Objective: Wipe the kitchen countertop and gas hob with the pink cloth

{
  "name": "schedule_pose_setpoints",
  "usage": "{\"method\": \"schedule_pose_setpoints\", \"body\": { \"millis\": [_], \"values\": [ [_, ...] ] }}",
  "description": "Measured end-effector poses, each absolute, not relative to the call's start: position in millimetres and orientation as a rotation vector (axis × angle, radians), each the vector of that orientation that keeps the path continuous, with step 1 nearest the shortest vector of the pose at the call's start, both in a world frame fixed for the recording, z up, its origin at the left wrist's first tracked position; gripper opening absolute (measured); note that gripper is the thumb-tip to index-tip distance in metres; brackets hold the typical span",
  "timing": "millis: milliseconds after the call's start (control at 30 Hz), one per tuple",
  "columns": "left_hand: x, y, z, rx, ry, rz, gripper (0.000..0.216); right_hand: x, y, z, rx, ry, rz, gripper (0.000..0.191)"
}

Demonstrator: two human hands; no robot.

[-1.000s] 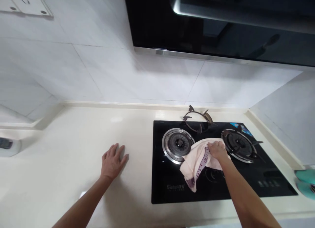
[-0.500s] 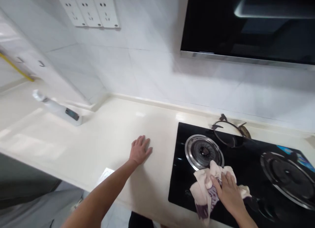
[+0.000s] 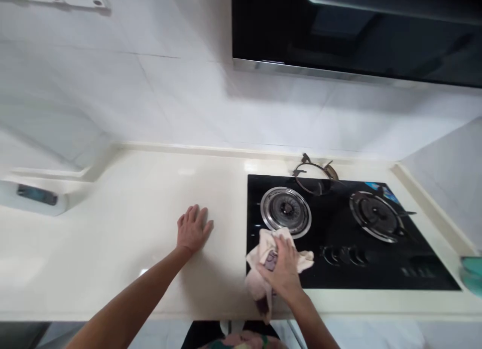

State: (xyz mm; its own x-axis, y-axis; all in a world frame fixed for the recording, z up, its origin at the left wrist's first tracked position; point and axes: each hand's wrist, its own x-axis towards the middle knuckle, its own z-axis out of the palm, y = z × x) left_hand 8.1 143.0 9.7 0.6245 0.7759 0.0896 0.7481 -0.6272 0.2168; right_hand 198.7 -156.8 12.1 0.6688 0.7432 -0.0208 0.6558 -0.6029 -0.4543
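In the head view, the right hand [image 3: 284, 269] holds a bunched towel [image 3: 256, 284] against the gas cooktop's [image 3: 327, 218] near-left corner, which it hides; the left hand [image 3: 193, 229] lies flat, fingers slightly spread, on the countertop [image 3: 150, 208]. The teal container [image 3: 472, 276], cut off at right, shows no readable contents.

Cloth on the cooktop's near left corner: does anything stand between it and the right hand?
Nothing visible does: the right hand rests directly on the cloth. The left burner lies just beyond them, the pan support at the back edge of the cooktop; neither comes between.
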Motion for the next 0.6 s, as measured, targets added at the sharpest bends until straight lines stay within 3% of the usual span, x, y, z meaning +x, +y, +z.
{"method": "schedule_pose_setpoints", "body": {
  "millis": [67, 233, 300, 600],
  "values": [
    [8.7, 143.2, 10.3, 2.695, 1.272, 0.262, 0.057, 187.2, -148.2, 15.1, -2.418, -1.209, 0.324, 0.094],
    [9.9, 143.7, 12.5, 2.719, 1.256, 0.236, 0.059, 219.0, -153.8, 9.5, -2.455, -1.168, 0.236, 0.057],
    [10.3, 144.2, 12.4, 2.734, 1.253, 0.23, 0.059, 241.2, -171.1, 4.2, -2.548, -1.011, 0.16, 0.051],
    [9.1, 146.7, 8.0, 2.754, 1.217, 0.286, 0.056, 245.3, -331.3, 18.4, -3.057, -0.218, -0.036, 0.055]
  ]
}}
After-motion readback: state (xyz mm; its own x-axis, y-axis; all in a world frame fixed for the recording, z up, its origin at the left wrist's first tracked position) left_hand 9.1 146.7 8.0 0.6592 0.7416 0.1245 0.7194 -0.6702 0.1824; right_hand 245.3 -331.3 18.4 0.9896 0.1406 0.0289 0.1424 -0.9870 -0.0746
